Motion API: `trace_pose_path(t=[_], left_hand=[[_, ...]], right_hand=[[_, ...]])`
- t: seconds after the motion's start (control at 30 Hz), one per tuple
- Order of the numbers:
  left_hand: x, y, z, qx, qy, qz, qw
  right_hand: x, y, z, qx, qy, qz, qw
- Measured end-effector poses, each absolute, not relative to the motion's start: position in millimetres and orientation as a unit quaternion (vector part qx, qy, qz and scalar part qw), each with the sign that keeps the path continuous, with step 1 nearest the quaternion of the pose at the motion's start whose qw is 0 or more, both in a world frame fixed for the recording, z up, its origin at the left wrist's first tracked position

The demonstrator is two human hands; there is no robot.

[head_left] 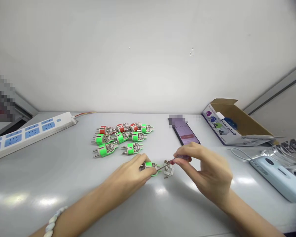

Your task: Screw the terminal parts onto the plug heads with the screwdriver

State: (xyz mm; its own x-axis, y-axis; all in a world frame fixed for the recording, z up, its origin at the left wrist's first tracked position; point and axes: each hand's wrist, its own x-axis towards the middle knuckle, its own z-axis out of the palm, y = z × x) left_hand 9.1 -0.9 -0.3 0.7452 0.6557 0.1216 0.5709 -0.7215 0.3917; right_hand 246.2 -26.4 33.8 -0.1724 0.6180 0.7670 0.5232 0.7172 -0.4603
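Observation:
My left hand [135, 169] pinches an opened green plug [148, 164] against the grey table, its prongs partly hidden by the fingers. My right hand [207, 171] grips a screwdriver [165, 166] by its handle, and the shaft slants down left to the wire end of that plug. Small white clips and screws [169, 170] lie just right of the plug. Behind my left hand rest several opened green plugs [133, 148] and a few opened red plugs [122, 127] in loose rows, with their metal parts showing.
A power strip [32, 131] lies at the left. Behind my right hand is a phone [185, 131]. An open cardboard box [227, 131] stands at the back right, with a light blue device [276, 176] and clear plastic packaging [286, 151] nearer.

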Motion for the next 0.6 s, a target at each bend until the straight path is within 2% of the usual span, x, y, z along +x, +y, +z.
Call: trace_pose_path(t=[0.13,0.3,0.4,0.6], left_hand=[[8,-1,0,0.918,0.347,0.082,0.174],[7,0,2,0.925,0.337,0.065,0.164],[8,0,2,0.930,0.335,0.055,0.137],[11,-1,5,0.933,0.339,0.055,0.109]], right_hand=[[246,-25,31,-0.364,-0.780,-0.002,0.509],[254,-23,42,-0.310,-0.829,0.096,0.456],[256,-23,45,-0.313,-0.825,0.123,0.454],[248,-24,39,-0.381,-0.785,0.028,0.488]])
